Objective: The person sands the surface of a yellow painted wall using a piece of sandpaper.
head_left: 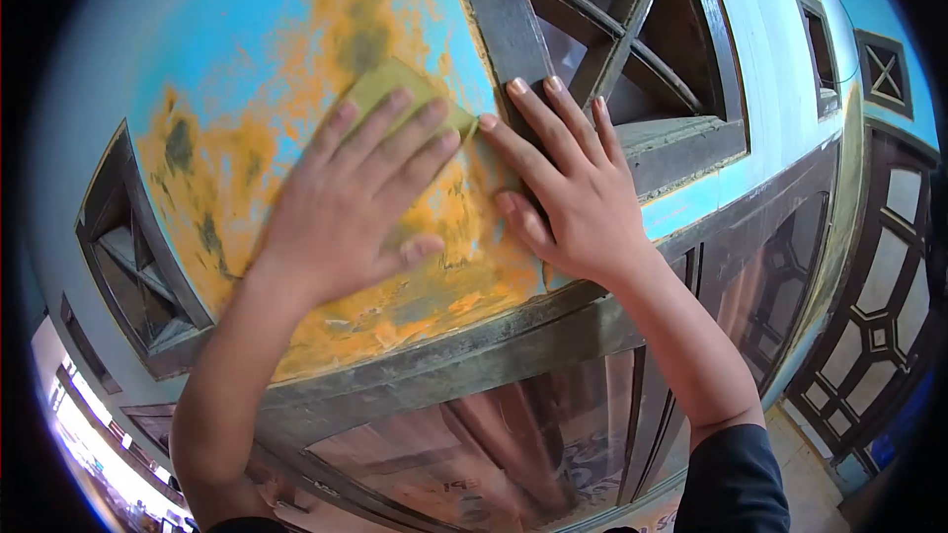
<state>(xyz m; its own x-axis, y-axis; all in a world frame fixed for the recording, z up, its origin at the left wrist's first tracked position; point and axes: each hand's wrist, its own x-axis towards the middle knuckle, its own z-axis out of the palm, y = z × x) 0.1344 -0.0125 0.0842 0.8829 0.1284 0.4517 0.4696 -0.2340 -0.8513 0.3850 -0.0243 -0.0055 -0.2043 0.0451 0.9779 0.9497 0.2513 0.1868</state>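
Note:
A yellow-green sanding sheet [400,89] lies flat against the wall [227,59], which shows blue paint with orange and grey patches. My left hand [360,192], slightly blurred, presses on the sheet with its fingers spread; the sheet's upper part shows past the fingertips. To its right, my right hand [578,178] rests with fingers apart on the dark window frame [504,20] and the wall edge beside it. Nothing shows in my right hand, and its index fingertip is close to the sheet's right corner.
An opening with crossed bars [624,35] is at the upper right, another [138,262] at the left. Below the wall runs a dark ledge [444,360] above glass panes [494,444]. A dark panelled door [874,296] stands at the far right.

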